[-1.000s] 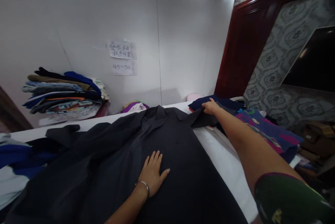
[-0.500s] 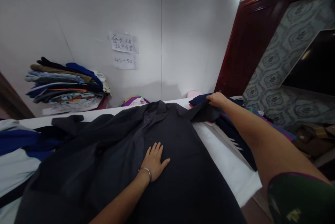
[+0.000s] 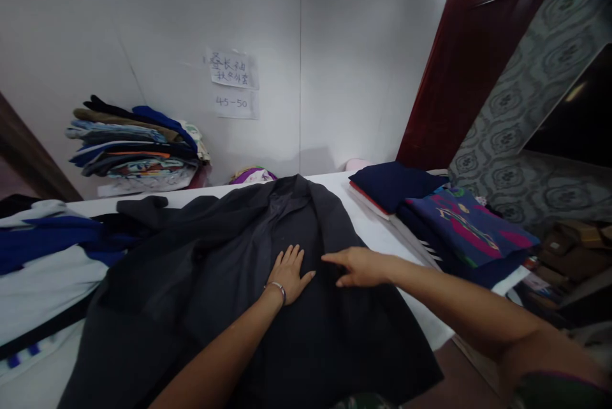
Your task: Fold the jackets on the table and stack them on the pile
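Note:
A dark grey jacket (image 3: pixel 239 256) lies spread over the white table (image 3: pixel 377 227), its collar toward the wall. My left hand (image 3: pixel 288 275), with a bracelet at the wrist, rests flat on the jacket's front, fingers spread. To its right, my right hand (image 3: pixel 361 267) is over the jacket's right sleeve, which lies folded inward along the body. The index finger and thumb of that hand are stretched out and apart; its other fingers are partly hidden. The opposite sleeve (image 3: pixel 143 211) reaches out to the left.
Folded clothes are stacked (image 3: pixel 138 144) at the back left. A blue and white garment (image 3: pixel 52 256) lies at the left edge. Right of the jacket sit folded navy clothes (image 3: pixel 396 179) and a purple patterned garment (image 3: pixel 473 224). Paper signs (image 3: pixel 234 71) hang on the wall.
My right hand has come from the far right toward the middle, bringing the sleeve across onto the jacket's front. My left hand stays flat on the jacket.

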